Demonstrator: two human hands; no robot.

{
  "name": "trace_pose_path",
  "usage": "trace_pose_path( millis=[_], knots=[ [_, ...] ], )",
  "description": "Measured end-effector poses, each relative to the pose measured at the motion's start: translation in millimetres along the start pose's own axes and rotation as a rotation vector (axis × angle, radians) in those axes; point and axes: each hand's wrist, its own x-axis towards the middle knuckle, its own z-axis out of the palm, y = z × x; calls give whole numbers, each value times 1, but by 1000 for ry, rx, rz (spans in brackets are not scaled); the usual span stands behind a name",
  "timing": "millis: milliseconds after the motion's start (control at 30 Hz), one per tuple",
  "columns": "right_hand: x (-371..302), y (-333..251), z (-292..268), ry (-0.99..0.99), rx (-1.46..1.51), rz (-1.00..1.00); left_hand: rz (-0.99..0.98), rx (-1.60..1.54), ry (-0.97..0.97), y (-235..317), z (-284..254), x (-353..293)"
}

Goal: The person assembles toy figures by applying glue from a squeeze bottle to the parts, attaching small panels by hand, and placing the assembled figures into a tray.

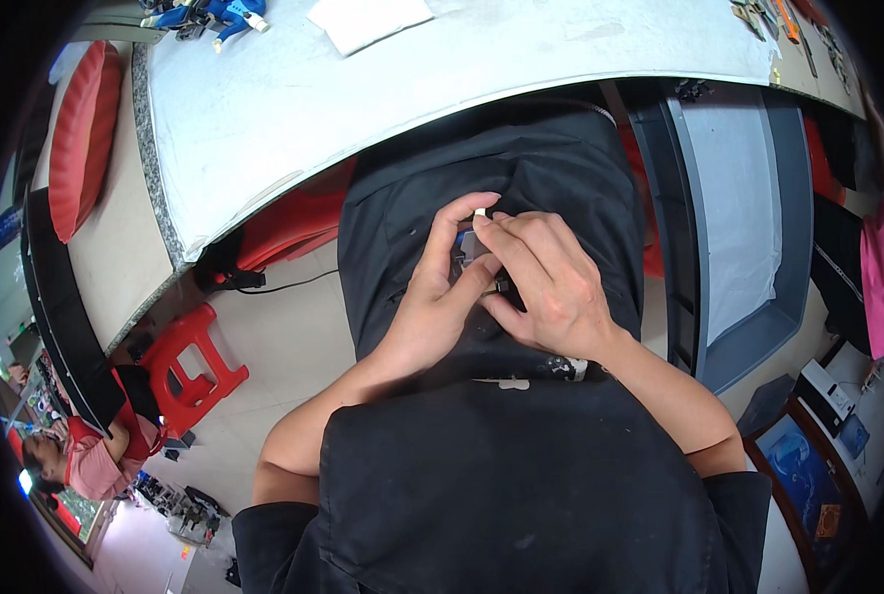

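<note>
Over my lap, both hands close round a small grey-and-blue piece (465,249), mostly covered by the fingers, so its exact kind cannot be made out. My left hand (432,302) grips it from the left between thumb and bent forefinger. From the right, my right hand (553,287) has its fingers curled over the same piece. A tiny white part (480,212) shows at the fingertips on the far side. Below the left thumb, a small dark part (501,284) peeks out by the right hand. A black apron (412,198) covers my lap beneath the hands.
Ahead stands a white-covered table (412,94) bearing blue-and-white toy figures (209,15), a white sheet (368,22) and tools (786,22). A grey tray (759,342) lies right of my lap. A red stool (193,371) and another person (100,460) are at left.
</note>
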Motion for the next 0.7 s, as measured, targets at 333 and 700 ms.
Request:
trace_pose_path(
  millis=[333, 700],
  knots=[
    [-1, 2, 2, -22, 18, 24, -30, -12, 17, 0, 1, 0],
    [-2, 5, -19, 219, 81, 25, 86, 199, -190, 38, 2, 9]
  ],
)
